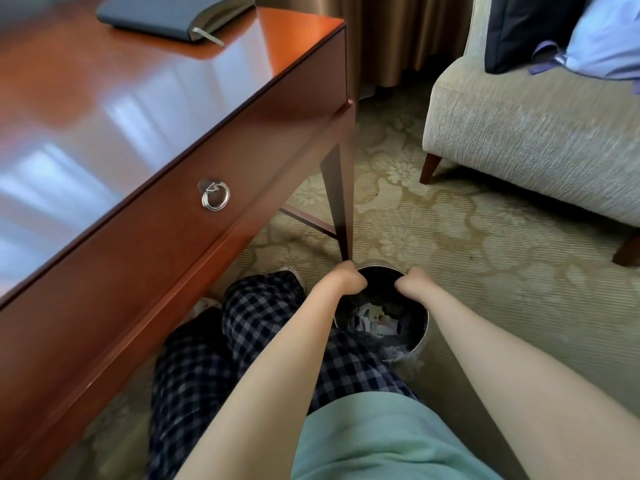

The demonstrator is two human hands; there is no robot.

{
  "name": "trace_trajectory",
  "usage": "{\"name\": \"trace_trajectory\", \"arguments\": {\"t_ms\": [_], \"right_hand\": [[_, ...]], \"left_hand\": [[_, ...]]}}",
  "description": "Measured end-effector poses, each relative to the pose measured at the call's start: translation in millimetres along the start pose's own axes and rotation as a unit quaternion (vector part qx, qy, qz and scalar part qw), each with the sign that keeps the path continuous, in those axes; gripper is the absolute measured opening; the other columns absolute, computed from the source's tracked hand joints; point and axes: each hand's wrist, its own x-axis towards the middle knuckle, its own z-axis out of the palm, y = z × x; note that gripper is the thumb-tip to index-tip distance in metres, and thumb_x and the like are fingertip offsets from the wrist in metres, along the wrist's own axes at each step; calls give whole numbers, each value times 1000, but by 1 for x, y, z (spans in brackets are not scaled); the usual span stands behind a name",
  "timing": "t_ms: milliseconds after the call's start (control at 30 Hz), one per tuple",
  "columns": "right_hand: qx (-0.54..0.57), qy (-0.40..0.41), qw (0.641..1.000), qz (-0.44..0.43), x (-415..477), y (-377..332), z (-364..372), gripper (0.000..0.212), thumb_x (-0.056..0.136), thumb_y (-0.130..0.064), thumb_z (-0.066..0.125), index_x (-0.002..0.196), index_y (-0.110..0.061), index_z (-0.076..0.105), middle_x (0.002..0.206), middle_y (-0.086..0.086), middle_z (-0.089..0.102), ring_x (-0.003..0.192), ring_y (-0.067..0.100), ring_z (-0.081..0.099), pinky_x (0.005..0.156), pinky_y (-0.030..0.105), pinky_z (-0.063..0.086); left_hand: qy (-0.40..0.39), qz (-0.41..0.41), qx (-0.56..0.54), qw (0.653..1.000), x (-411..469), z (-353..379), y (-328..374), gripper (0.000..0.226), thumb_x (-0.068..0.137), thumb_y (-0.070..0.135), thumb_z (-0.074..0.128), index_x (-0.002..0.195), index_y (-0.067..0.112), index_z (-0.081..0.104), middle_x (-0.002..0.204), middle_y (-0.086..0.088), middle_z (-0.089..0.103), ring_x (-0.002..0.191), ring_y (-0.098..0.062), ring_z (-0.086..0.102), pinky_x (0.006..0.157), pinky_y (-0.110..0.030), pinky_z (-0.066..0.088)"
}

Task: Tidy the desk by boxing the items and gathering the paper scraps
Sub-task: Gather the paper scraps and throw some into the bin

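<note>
The waste bin (418,336) was gripped at its far rim by the left hand (350,277) and the right hand (412,282), each curled over the edge. By judgement, it was best kept level and moved evenly from both sides, clear of the desk leg (341,209) just beside it, so that nothing was tipped out. The paper scraps (374,320) were seen as small, pale, torn pieces heaped loosely at the bottom of the dark round bin, low over the carpet (485,244), beside the tabletop (104,98).

L hand (350,277), R hand (412,282) grip bin (414,318) rim; paper scraps (375,322) inside.
</note>
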Motion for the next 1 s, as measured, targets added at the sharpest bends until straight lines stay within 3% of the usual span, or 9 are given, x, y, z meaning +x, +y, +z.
{"name": "trace_trajectory", "arguments": {"t_ms": [100,200,367,467,533,600,700,833,1000], "right_hand": [[-94,25,992,-84,-10,-8,-1,40,89,-11,48,128,-2,46,127,16,51,115,33,52,90,34,47],[-126,25,983,-130,-19,-23,-4,46,87,-10,49,133,-5,44,132,15,48,117,32,51,97,39,47],[-109,34,972,-204,-35,-53,-18,44,88,-7,50,132,-6,46,129,15,50,112,30,54,90,34,48],[-122,47,957,-260,-44,-74,-30,52,87,-6,50,138,-6,40,135,17,46,123,33,47,98,34,44],[-139,70,942,-297,-51,-89,-38,51,86,-9,52,137,-8,42,135,18,45,124,34,45,101,38,43],[-148,98,926,-332,-62,-104,-46,47,87,-12,52,134,-9,45,132,17,47,122,35,46,100,42,43],[-126,160,906,-372,-80,-125,-58,34,88,-12,50,122,-14,54,124,12,52,115,31,50,94,40,46],[-76,221,879,-416,-102,-149,-73,30,88,-9,47,114,-17,60,120,6,57,111,26,53,86,33,45],[-43,241,857,-454,-126,-176,-90,31,87,-7,46,112,-16,61,118,6,59,109,26,54,85,32,45]], "left_hand": [[29,25,46,998,-14,-11,1,52,96,15,48,144,6,30,146,-12,37,129,-26,42,99,-30,40],[55,43,85,994,-30,-25,2,47,96,14,47,141,7,35,142,-12,43,127,-27,45,94,-29,41],[122,53,138,981,-57,-54,2,48,96,13,46,142,7,35,140,-13,44,124,-28,47,94,-30,43],[162,63,171,970,-72,-72,3,43,94,11,47,136,5,42,126,-14,51,111,-27,53,83,-30,45],[194,73,188,960,-82,-85,5,39,92,9,48,131,3,45,118,-14,51,107,-26,52,87,-32,46],[232,86,204,947,-92,-98,6,45,90,10,50,134,5,42,127,-17,46,116,-31,48,98,-39,44],[274,109,217,930,-111,-116,10,50,91,15,51,139,11,38,132,-17,41,121,-36,46,101,-45,41],[312,126,214,917,-137,-136,14,52,93,25,51,141,16,35,136,-14,40,122,-33,45,102,-44,40],[337,141,195,910,-165,-150,15,52,92,23,51,141,17,35,135,-11,43,121,-28,47,98,-36,42]]}}
